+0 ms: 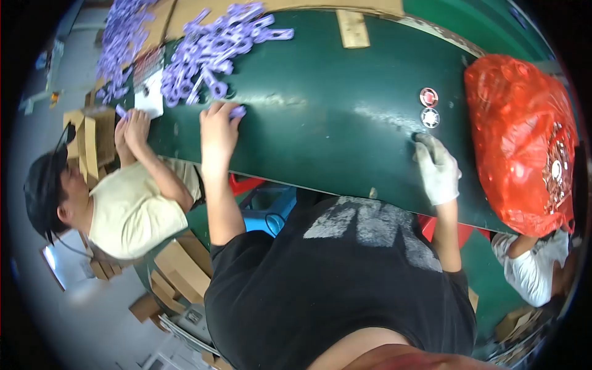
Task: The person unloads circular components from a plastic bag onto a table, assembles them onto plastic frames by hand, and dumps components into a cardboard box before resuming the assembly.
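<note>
1. Left hand [219, 131]: bare, at the near side of the green tabletop [320, 80]; thumb and fingers pinch a purple plastic piece [238, 112], which shows at the thumb side.
2. Right hand [439, 168]: in a whitish glove, fingers partly bent, toward the table's right side; whether anything is gripped beneath the fingers cannot be told.
3. Two round discs [430, 117], one red-faced and one silvery, lie just beyond the right fingertips, the silvery one nearer; the hands are well apart.
4. Purple plastic pile [213, 52]: loose pieces heaped just beyond the left hand, toward the far left.
5. Red plastic bag [515, 142]: bulging, to the right of the gloved hand.
6. Co-worker [132, 213]: seated at left, hands together at a purple piece.
</note>
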A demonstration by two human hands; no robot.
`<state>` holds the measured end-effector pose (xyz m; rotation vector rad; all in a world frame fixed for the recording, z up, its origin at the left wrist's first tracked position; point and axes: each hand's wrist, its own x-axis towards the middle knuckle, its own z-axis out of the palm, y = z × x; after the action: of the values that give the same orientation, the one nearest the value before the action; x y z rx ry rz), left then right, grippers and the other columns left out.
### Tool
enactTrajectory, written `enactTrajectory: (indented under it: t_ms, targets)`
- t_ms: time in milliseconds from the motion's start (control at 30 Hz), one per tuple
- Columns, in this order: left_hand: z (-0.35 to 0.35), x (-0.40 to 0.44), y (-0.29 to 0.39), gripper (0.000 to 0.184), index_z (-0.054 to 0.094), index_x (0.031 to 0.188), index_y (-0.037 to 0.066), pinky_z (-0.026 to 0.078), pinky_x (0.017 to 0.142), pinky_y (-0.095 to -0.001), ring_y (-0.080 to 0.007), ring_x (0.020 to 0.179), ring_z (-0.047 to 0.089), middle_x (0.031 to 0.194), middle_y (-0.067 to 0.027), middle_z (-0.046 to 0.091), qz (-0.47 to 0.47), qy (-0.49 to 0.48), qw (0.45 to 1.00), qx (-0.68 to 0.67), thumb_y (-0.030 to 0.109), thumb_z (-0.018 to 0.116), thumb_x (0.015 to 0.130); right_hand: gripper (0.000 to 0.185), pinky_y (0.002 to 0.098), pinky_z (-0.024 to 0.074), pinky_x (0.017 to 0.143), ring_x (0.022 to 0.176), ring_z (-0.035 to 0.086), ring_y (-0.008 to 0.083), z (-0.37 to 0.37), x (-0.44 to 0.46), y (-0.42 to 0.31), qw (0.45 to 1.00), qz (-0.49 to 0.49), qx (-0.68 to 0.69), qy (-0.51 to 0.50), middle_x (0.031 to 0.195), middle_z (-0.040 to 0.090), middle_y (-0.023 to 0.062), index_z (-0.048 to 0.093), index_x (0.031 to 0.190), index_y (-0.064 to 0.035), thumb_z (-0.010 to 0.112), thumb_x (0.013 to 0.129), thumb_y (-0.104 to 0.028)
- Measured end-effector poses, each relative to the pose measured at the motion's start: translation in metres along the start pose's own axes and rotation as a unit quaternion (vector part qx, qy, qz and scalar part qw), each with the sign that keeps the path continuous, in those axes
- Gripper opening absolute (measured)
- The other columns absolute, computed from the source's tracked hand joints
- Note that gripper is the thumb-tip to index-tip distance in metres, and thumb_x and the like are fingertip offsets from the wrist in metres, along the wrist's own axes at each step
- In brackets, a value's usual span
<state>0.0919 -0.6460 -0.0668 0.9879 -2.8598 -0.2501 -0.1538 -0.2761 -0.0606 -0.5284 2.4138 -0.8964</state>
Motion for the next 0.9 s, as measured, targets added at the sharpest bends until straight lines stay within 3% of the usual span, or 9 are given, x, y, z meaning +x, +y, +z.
enactTrajectory:
  t_ms: [67,100,167,233,433,567,700,800,900]
  targets:
    - [0.003,0.002,0.018,0.027,0.072,0.109,0.006,0.048,0.093,-0.0451,-0.037,0.099,0.065,0.104,-0.0142,0.071,0.03,0.048,0.997,-0.044,0.009,0.077,0.082,0.025,0.0323,0.055,0.084,0.09,0.074,0.0216,0.004,0.001,0.004,1.0,-0.016,0.022,-0.006,0.098,0.076,0.0119,0.073,0.118,-0.0064,0.064,0.098,-0.02]
    - [0.007,0.004,0.027,0.031,0.072,0.113,0.005,0.053,0.079,-0.0397,-0.0328,0.086,0.067,0.097,-0.015,0.071,0.042,0.071,0.991,-0.105,0.007,0.078,0.083,0.025,0.0335,0.0551,0.085,0.091,0.074,0.0234,0.007,0.001,0.004,0.997,-0.067,0.03,0.0,0.098,0.075,0.013,0.073,0.117,-0.0054,0.065,0.098,-0.019]
    - [-0.011,0.011,0.084,0.03,0.072,0.113,0.005,0.055,0.078,-0.0385,-0.0307,0.085,0.069,0.098,-0.0153,0.072,-0.057,-0.037,0.978,-0.195,0.006,0.078,0.084,0.025,0.0358,0.0552,0.088,0.092,0.073,0.0269,0.008,-0.002,0.008,0.987,-0.155,0.037,0.024,0.099,0.074,0.0153,0.072,0.116,-0.0035,0.066,0.097,-0.018]
    - [0.014,0.014,0.118,0.031,0.072,0.114,0.005,0.055,0.08,-0.0386,-0.0319,0.088,0.069,0.099,-0.0148,0.072,0.129,-0.012,0.959,-0.252,0.007,0.078,0.084,0.032,0.04,0.0536,0.097,0.107,0.069,0.0355,0.002,-0.006,-0.01,0.961,-0.275,-0.012,0.011,0.11,0.071,0.0183,0.07,0.12,-0.0018,0.068,0.091,-0.014]
    - [0.059,0.005,0.24,0.042,0.063,0.122,0.003,0.054,0.086,-0.0436,-0.034,0.101,0.064,0.108,-0.0133,0.067,0.434,-0.118,0.818,-0.359,-0.007,0.069,0.082,0.039,0.0415,0.0522,0.098,0.115,0.064,0.0372,0.008,-0.016,0.0,0.978,-0.205,0.005,0.047,0.124,0.065,0.0193,0.065,0.127,-0.0027,0.07,0.09,-0.015]
    - [0.068,0.02,0.263,0.045,0.063,0.122,0.004,0.056,0.082,-0.0396,-0.0289,0.099,0.066,0.12,-0.0132,0.061,0.435,-0.141,0.741,-0.491,-0.012,0.064,0.08,0.034,0.0419,0.054,0.093,0.107,0.068,0.0364,-0.01,-0.026,0.017,0.992,-0.076,0.009,0.102,0.113,0.069,0.0176,0.067,0.123,-0.0041,0.072,0.092,-0.018]
    - [0.068,0.058,0.276,0.041,0.064,0.119,0.01,0.058,0.078,-0.0397,-0.0262,0.098,0.066,0.118,-0.0074,0.061,0.446,-0.035,0.849,-0.281,0.011,0.077,0.08,0.029,0.0362,0.0561,0.079,0.086,0.071,0.0243,-0.021,-0.033,0.044,0.987,0.021,0.124,0.096,0.105,0.072,0.0132,0.069,0.122,-0.0058,0.069,0.096,-0.02]
    - [0.086,0.08,0.286,0.043,0.065,0.121,0.012,0.057,0.083,-0.0393,-0.0241,0.106,0.064,0.118,-0.0045,0.063,0.52,-0.009,0.836,-0.173,0.017,0.079,0.081,0.031,0.0312,0.0549,0.061,0.06,0.068,0.0152,-0.039,-0.037,0.027,0.974,0.159,0.157,0.04,0.096,0.071,0.009,0.069,0.123,-0.0066,0.066,0.098,-0.025]
    - [0.089,0.084,0.29,0.044,0.064,0.126,0.011,0.057,0.084,-0.0386,-0.0246,0.104,0.065,0.118,-0.0058,0.061,0.542,-0.031,0.828,-0.139,0.016,0.077,0.085,0.033,0.0272,0.0477,0.047,0.045,0.058,0.0114,-0.04,-0.035,0.039,0.975,0.153,0.161,0.0,0.088,0.068,0.0059,0.07,0.119,-0.0069,0.063,0.099,-0.032]
